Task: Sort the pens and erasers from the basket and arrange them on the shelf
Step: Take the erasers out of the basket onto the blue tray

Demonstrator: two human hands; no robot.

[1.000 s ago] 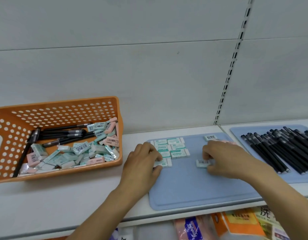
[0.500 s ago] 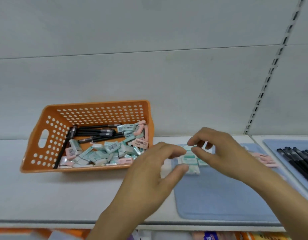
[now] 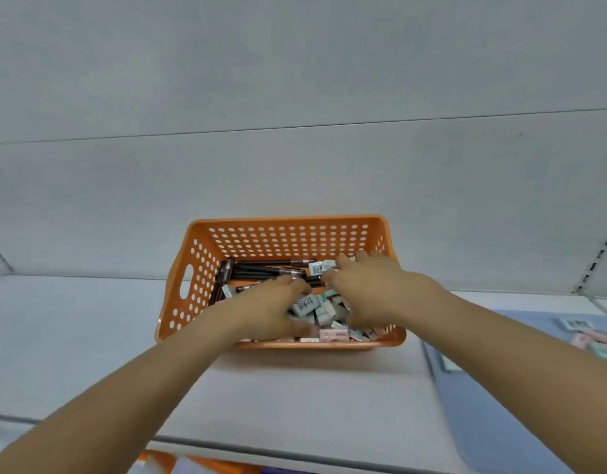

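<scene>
The orange perforated basket point(image 3: 285, 221) stands on the white shelf, with black pens point(image 3: 271, 268) along its far side and a pile of mint and pink erasers point(image 3: 332, 331) at the front. Both my hands are inside it. My left hand point(image 3: 267, 311) lies over the pile, and a barcoded eraser point(image 3: 307, 304) shows between its thumb and fingers; the grip is blurred. My right hand point(image 3: 370, 285) reaches in with fingers stretched forward, their tips at another barcoded eraser point(image 3: 320, 267) on top of the pens.
A blue mat point(image 3: 500, 388) lies on the shelf to the right, with a few erasers point(image 3: 575, 325) at its far edge. The shelf's front edge point(image 3: 295, 449) runs below my forearms, with packaged goods under it. A slotted upright point(image 3: 599, 258) stands at far right.
My view has swung left from the blue mat to the basket. Both hands left the erasers on the mat and moved left into the basket.
</scene>
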